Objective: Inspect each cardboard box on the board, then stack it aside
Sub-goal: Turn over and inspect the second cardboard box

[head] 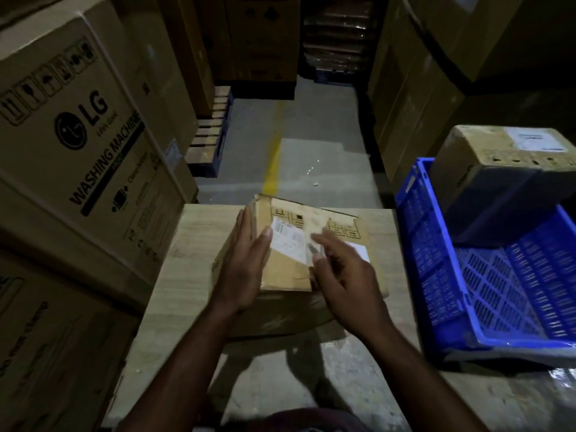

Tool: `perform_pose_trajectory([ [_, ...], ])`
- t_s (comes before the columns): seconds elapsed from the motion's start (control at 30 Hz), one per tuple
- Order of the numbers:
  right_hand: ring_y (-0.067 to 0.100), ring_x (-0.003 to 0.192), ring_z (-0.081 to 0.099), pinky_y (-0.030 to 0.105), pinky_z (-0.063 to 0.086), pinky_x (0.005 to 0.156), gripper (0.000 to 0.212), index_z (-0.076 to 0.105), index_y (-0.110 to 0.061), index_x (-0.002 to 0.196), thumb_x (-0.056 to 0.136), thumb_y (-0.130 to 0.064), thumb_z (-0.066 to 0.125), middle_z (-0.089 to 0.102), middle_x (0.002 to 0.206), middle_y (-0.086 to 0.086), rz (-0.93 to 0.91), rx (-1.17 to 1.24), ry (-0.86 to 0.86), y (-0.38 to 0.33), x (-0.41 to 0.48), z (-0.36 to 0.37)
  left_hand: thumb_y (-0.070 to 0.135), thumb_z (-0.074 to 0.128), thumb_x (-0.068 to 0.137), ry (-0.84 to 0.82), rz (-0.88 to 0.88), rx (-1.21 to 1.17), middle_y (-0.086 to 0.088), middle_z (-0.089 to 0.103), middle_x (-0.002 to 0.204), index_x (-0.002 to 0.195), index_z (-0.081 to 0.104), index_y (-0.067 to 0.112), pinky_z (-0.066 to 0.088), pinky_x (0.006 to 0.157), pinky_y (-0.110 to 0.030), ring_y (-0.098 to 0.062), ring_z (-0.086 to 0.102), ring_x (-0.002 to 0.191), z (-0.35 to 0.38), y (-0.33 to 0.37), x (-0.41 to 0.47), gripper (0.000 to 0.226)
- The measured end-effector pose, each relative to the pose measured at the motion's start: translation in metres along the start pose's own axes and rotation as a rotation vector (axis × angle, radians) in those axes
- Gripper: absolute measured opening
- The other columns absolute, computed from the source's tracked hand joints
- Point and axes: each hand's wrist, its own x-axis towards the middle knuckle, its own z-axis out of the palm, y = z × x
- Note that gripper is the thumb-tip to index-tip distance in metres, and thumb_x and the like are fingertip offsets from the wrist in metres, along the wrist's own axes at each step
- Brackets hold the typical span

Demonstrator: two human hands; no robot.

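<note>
A worn cardboard box (290,269) with white labels and handling symbols on top sits on the pale wooden board (193,244). My left hand (244,263) lies flat against the box's left side, fingers straight, with the thumb over the top edge near a label. My right hand (339,266) hovers over or lightly touches the top right of the box, fingers loosely spread and blurred. Whether the right fingers press the box I cannot tell.
A blue plastic crate (486,275) stands to the right, with a taped cardboard box (505,169) resting in its far end. Large LG washing machine cartons (78,145) stack on the left. More cartons line the right. A floor aisle with a yellow line (274,160) runs ahead.
</note>
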Motion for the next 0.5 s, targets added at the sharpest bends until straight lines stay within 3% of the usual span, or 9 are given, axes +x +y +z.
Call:
perform_pose_trajectory([
  [0.1, 0.026, 0.151, 0.022, 0.057, 0.02, 0.121, 0.058, 0.041, -0.025, 0.15, 0.097, -0.045, 0.047, 0.03, 0.163, 0.007, 0.214, -0.208, 0.01, 0.029, 0.011, 0.001, 0.047, 0.058, 0.091, -0.053, 0.033, 0.093, 0.013, 0.063, 0.129, 0.147, 0.035, 0.032, 0.054, 0.096, -0.029, 0.004, 0.062, 0.11, -0.022, 0.012, -0.002, 0.062],
  [0.13, 0.031, 0.15, 0.024, 0.058, 0.021, 0.119, 0.061, 0.038, -0.027, 0.15, 0.094, -0.053, 0.044, 0.032, 0.161, 0.009, 0.28, -0.244, -0.018, 0.036, 0.014, 0.0, 0.036, 0.061, 0.095, -0.049, 0.041, 0.119, 0.015, 0.064, 0.125, 0.147, 0.034, 0.032, 0.053, 0.095, -0.025, 0.006, 0.062, 0.107, -0.027, 0.011, -0.003, 0.058],
  [0.2, 0.03, 0.134, 0.047, 0.056, 0.04, 0.109, 0.056, 0.043, -0.032, 0.139, 0.09, -0.06, 0.041, 0.052, 0.144, 0.003, 0.308, -0.203, -0.039, 0.043, 0.016, -0.001, 0.023, 0.062, 0.097, -0.055, 0.045, 0.134, 0.013, 0.063, 0.13, 0.151, 0.026, 0.033, 0.048, 0.101, -0.029, 0.002, 0.061, 0.113, -0.034, 0.007, -0.006, 0.065],
  [0.3, 0.02, 0.109, 0.064, 0.05, 0.056, 0.089, 0.037, 0.05, -0.034, 0.129, 0.095, -0.047, 0.046, 0.063, 0.119, -0.01, 0.288, -0.14, -0.013, 0.039, 0.016, -0.002, 0.022, 0.062, 0.097, -0.072, 0.023, 0.124, 0.012, 0.06, 0.136, 0.156, 0.013, 0.034, 0.045, 0.104, -0.032, -0.002, 0.058, 0.12, -0.04, 0.001, -0.01, 0.078],
  [0.4, 0.023, 0.112, 0.063, 0.049, 0.056, 0.089, 0.058, 0.044, -0.029, 0.145, 0.092, -0.053, 0.046, 0.063, 0.127, 0.0, 0.228, -0.241, 0.042, 0.034, 0.018, -0.004, 0.021, 0.063, 0.097, -0.076, 0.017, 0.083, 0.015, 0.06, 0.134, 0.156, 0.013, 0.033, 0.048, 0.103, -0.032, 0.002, 0.06, 0.117, -0.042, -0.005, -0.012, 0.078],
  [0.5, 0.028, 0.117, 0.058, 0.049, 0.052, 0.093, 0.064, 0.034, -0.024, 0.155, 0.097, -0.045, 0.051, 0.053, 0.137, 0.01, 0.235, -0.393, 0.05, 0.036, 0.019, -0.004, 0.02, 0.062, 0.097, -0.076, -0.015, 0.099, 0.018, 0.06, 0.132, 0.155, 0.018, 0.032, 0.05, 0.102, -0.03, 0.005, 0.06, 0.115, -0.035, -0.021, -0.014, 0.073],
])
